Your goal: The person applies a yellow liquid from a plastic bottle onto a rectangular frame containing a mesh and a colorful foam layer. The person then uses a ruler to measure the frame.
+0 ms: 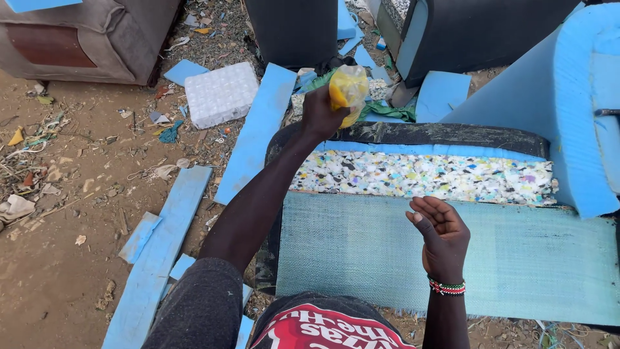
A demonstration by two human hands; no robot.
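Observation:
My left hand (321,115) is stretched forward and grips a clear plastic bottle with yellow liquid (348,92), tilted over the far edge of a furniture frame. My right hand (440,238) hovers palm-up with fingers loosely curled above a pale blue-green woven mesh panel (361,252); it holds nothing and wears a beaded bracelet at the wrist. Beyond the mesh lies a strip of multicoloured speckled foam (426,176), then a thin blue foam strip and a black edge (445,134).
Blue foam planks (258,129) (158,252) lie on the dirt ground to the left, beside a white bubbled block (221,94). A large blue foam piece (568,110) rises at right. Dark sofa parts (287,29) stand behind; a brown sofa (84,39) is far left. Scraps litter the ground.

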